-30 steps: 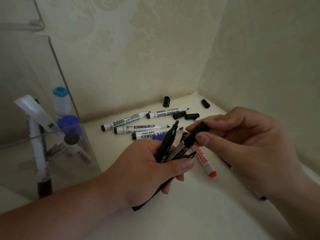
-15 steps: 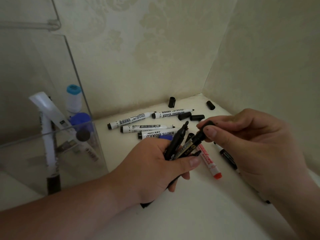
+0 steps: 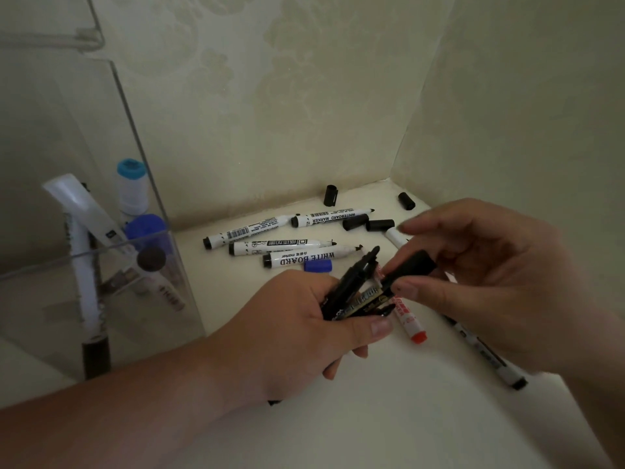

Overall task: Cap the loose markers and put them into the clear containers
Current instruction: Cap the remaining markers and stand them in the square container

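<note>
My left hand [image 3: 304,330] grips a bunch of black markers [image 3: 353,292] in mid-frame, tips pointing up and right. My right hand [image 3: 480,286] pinches a black cap [image 3: 411,265] seated on the tip of one of them. Three white uncapped whiteboard markers [image 3: 287,247] lie on the cream surface behind, with a blue cap [image 3: 318,265] beside them. Loose black caps [image 3: 355,221] lie near the back corner. A red-ended marker [image 3: 411,321] lies under my hands. The clear container [image 3: 101,258] at the left holds several markers.
Two cream walls meet in a corner behind the markers. Another white marker [image 3: 487,353] with a black end lies under my right wrist. A second clear container's edge [image 3: 88,32] shows at the top left. Small bottles with blue lids [image 3: 132,184] stand behind the container.
My right hand has kept the black cap on the marker tip and shifted slightly; the view has drifted so everything sits a little further right.
</note>
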`<state>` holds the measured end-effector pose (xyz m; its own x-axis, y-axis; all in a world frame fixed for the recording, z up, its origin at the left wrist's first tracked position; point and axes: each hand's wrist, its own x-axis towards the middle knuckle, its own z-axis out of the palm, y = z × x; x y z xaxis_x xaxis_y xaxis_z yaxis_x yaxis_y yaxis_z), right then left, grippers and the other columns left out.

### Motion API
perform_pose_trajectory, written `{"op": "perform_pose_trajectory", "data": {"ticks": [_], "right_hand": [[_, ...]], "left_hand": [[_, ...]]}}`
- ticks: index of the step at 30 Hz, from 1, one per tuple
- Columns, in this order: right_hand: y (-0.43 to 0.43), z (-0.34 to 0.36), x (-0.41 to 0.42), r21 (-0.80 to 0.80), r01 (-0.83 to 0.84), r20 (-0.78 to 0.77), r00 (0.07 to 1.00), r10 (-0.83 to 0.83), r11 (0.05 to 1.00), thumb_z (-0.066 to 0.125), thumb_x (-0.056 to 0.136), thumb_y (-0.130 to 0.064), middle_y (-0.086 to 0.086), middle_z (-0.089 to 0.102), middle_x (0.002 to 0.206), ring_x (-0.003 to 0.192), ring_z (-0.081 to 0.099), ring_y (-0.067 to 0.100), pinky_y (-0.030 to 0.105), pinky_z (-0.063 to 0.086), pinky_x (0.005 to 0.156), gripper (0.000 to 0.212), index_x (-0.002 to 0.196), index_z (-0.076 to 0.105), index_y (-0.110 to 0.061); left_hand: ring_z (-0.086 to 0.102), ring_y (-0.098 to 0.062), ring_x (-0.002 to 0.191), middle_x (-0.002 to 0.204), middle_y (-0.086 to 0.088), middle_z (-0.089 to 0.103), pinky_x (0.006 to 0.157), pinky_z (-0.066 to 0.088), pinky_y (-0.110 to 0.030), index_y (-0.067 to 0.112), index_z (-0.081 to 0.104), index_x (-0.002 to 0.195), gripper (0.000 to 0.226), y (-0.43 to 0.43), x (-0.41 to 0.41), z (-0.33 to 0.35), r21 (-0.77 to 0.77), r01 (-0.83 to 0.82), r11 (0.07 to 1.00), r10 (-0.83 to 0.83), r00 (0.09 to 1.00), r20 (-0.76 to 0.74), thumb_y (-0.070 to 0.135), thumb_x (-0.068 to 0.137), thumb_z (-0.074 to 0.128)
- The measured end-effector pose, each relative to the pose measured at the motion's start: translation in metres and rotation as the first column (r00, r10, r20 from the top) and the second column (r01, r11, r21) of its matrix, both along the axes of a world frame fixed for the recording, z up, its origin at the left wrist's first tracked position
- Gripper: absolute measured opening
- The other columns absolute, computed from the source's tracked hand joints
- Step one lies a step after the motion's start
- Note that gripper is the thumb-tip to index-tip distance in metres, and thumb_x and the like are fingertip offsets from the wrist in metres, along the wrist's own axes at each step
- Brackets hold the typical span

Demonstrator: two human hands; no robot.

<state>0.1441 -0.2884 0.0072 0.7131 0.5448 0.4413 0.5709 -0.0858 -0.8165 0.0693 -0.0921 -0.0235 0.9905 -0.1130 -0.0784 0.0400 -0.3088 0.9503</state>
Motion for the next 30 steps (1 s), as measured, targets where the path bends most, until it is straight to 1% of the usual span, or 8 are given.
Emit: {"op": "perform_pose_trajectory", "data": {"ticks": [7, 11, 15, 19, 22, 25, 28, 30], "right_hand": [[0.0, 0.01, -0.005, -0.154, 0.092, 0.034, 0.996, -0.088, 0.984, 0.085, 0.065, -0.043, 0.006, 0.07, 0.069, 0.059, 0.063, 0.029, 0.035, 0.052, 0.052, 0.021, 0.082, 0.079, -0.033], [0.007, 0.012, -0.009, -0.217, 0.118, -0.028, 0.992, -0.127, 0.969, 0.08, 0.065, -0.045, 0.007, 0.069, 0.063, 0.053, 0.062, 0.033, 0.032, 0.054, 0.045, 0.018, 0.079, 0.079, -0.033], [0.011, 0.005, -0.009, -0.112, 0.103, -0.077, 0.991, -0.112, 0.988, 0.081, 0.071, -0.046, 0.011, 0.072, 0.071, 0.062, 0.068, 0.041, 0.052, 0.058, 0.05, 0.028, 0.096, 0.076, -0.034], [0.011, -0.001, -0.004, -0.043, 0.051, -0.107, 0.993, -0.056, 0.998, 0.084, 0.072, -0.033, 0.011, 0.072, 0.079, 0.066, 0.064, 0.043, 0.055, 0.055, 0.051, 0.046, 0.114, 0.066, -0.036], [0.01, -0.005, -0.001, 0.009, 0.031, -0.146, 0.989, -0.029, 0.999, 0.08, 0.076, -0.018, 0.008, 0.074, 0.087, 0.076, 0.06, 0.047, 0.062, 0.053, 0.054, 0.043, 0.115, 0.066, -0.03], [0.011, -0.009, 0.004, 0.042, 0.017, -0.234, 0.972, -0.006, 0.999, 0.078, 0.079, -0.02, 0.004, 0.076, 0.103, 0.089, 0.058, 0.054, 0.076, 0.048, 0.055, 0.039, 0.114, 0.067, -0.034], [0.013, -0.01, 0.005, 0.156, -0.014, -0.336, 0.94, 0.066, 0.988, 0.08, 0.079, -0.021, 0.01, 0.076, 0.103, 0.088, 0.052, 0.071, 0.088, 0.037, 0.062, 0.04, 0.116, 0.069, -0.029], [0.017, -0.01, 0.005, 0.207, 0.004, -0.358, 0.931, 0.072, 0.978, 0.081, 0.078, -0.014, 0.014, 0.075, 0.099, 0.085, 0.051, 0.072, 0.088, 0.038, 0.066, 0.039, 0.114, 0.072, -0.027]], "left_hand": [[0.049, -0.011, 0.041, 0.047, -0.001, 0.06, 0.048, 0.04, -0.02, 0.02, 0.07, 0.067, 0.03, -0.003, -0.004, -0.004, 0.036, -0.035, 0.999, 0.035, 0.999, 0.012, 0.045, 0.082, 0.075], [0.05, -0.008, 0.04, 0.048, -0.002, 0.061, 0.048, 0.041, -0.018, 0.02, 0.069, 0.065, 0.03, -0.003, -0.003, -0.003, 0.043, -0.041, 0.998, 0.04, 0.999, 0.015, 0.045, 0.082, 0.074], [0.056, -0.015, 0.047, 0.049, -0.004, 0.062, 0.054, 0.047, -0.025, 0.02, 0.071, 0.065, 0.032, -0.001, 0.002, -0.003, 0.013, -0.013, 1.0, 0.013, 1.0, 0.02, 0.047, 0.082, 0.072], [0.056, -0.014, 0.046, 0.05, -0.005, 0.062, 0.052, 0.043, -0.016, 0.015, 0.072, 0.067, 0.035, 0.0, 0.003, -0.003, -0.064, -0.012, 0.998, 0.013, 1.0, 0.013, 0.049, 0.077, 0.069], [0.058, -0.017, 0.048, 0.055, -0.007, 0.064, 0.051, 0.046, -0.022, 0.012, 0.072, 0.069, 0.035, 0.0, 0.003, -0.003, -0.157, -0.032, 0.987, 0.028, 0.999, -0.026, 0.047, 0.075, 0.07], [0.058, -0.02, 0.048, 0.066, -0.015, 0.067, 0.049, 0.048, -0.027, 0.008, 0.073, 0.075, 0.035, -0.001, 0.005, -0.003, -0.256, -0.04, 0.966, 0.023, 0.997, -0.067, 0.044, 0.072, 0.073], [0.057, -0.02, 0.045, 0.064, -0.013, 0.066, 0.046, 0.047, -0.027, 0.006, 0.071, 0.075, 0.036, -0.003, 0.006, -0.002, -0.303, -0.042, 0.952, 0.013, 0.995, -0.096, 0.041, 0.071, 0.073], [0.056, -0.02, 0.044, 0.063, -0.01, 0.066, 0.044, 0.047, -0.027, 0.008, 0.071, 0.075, 0.032, -0.004, 0.007, -0.001, -0.318, -0.043, 0.947, 0.011, 0.995, -0.104, 0.04, 0.071, 0.073]]}}
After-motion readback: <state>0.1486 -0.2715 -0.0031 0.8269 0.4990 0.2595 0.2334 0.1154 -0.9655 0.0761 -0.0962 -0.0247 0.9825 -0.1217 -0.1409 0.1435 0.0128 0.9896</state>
